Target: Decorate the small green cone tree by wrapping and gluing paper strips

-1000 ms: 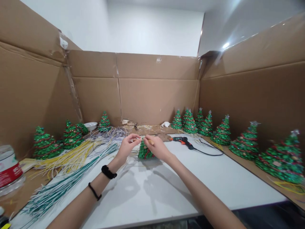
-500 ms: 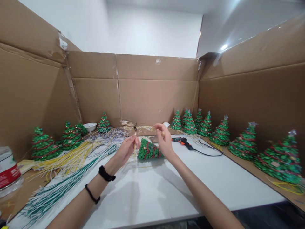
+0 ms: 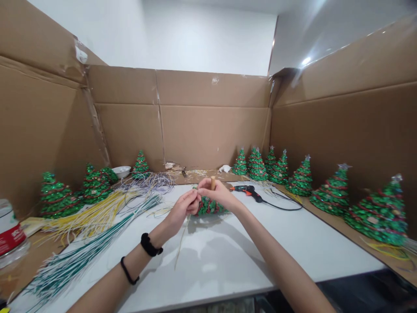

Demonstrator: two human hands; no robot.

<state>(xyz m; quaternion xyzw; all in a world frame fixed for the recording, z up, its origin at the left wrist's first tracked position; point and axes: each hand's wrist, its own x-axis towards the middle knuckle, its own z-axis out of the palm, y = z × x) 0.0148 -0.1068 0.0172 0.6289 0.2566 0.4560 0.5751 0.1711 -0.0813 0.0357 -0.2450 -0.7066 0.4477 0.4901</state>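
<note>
Near the middle of the white board, my left hand (image 3: 184, 209) is closed in a pinch on a thin pale strand (image 3: 180, 248) that hangs down toward the board. Its fingertips meet those of my right hand (image 3: 218, 193). A small wooden-handled tool (image 3: 213, 183) stands up among the fingers of my right hand; its tip is hidden. Just behind and below both hands lies a green tree with red garland (image 3: 210, 207), partly covered by them.
An orange and black glue gun (image 3: 249, 190) with a cable lies right of my hands. Yellow strands (image 3: 94, 213) and green strands (image 3: 97, 243) spread at left. Several finished trees (image 3: 332, 191) line the right edge. A white bowl (image 3: 121, 172) and a bottle (image 3: 12, 234) stand left.
My hands have come together, the right one moving left and down to meet the left. The tree is now more covered, and the strand hangs at a slant.
</note>
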